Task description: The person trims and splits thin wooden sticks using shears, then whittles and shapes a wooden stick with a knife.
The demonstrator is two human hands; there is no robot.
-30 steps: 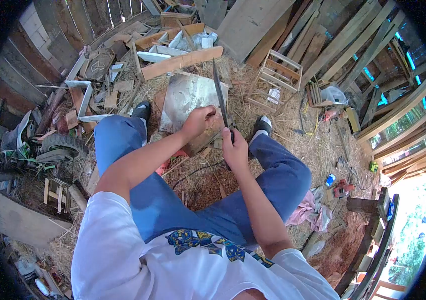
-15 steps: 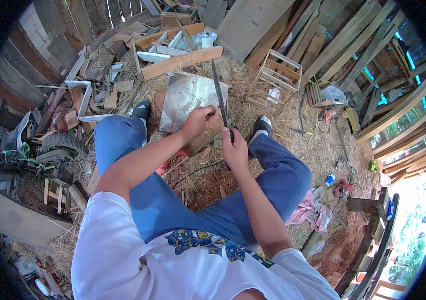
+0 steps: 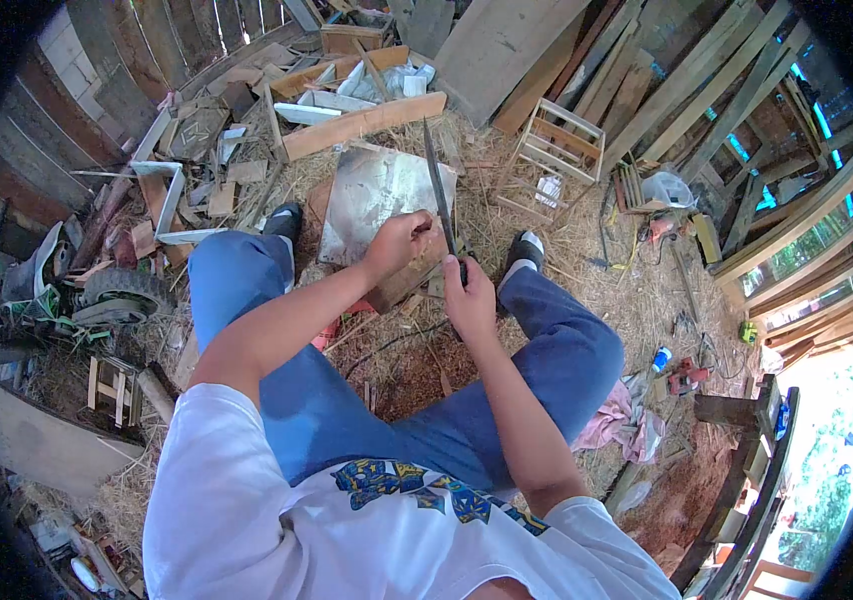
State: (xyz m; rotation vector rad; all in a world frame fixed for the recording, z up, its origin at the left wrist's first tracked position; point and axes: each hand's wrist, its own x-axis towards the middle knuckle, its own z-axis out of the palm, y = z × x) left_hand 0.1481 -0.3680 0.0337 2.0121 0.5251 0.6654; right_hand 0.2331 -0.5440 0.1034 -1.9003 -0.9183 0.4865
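My right hand [image 3: 471, 298] is closed round the dark handle of a machete [image 3: 436, 180], whose long blade points up and away from me. Close beside the blade is my left hand [image 3: 399, 246], its fingers curled together. Whatever it may hold is too small and too hidden to name. Both hands are over the near edge of a block with a flat, worn, shiny grey top [image 3: 372, 198], which stands on the floor between my feet.
Straw covers the floor. A wooden tray of scraps [image 3: 362, 125] lies beyond the block, with a slatted wooden frame [image 3: 559, 150] to its right. Loose boards lean at the back. A wheel [image 3: 127, 290] is at left; a pink cloth [image 3: 619, 420] lies by my right knee.
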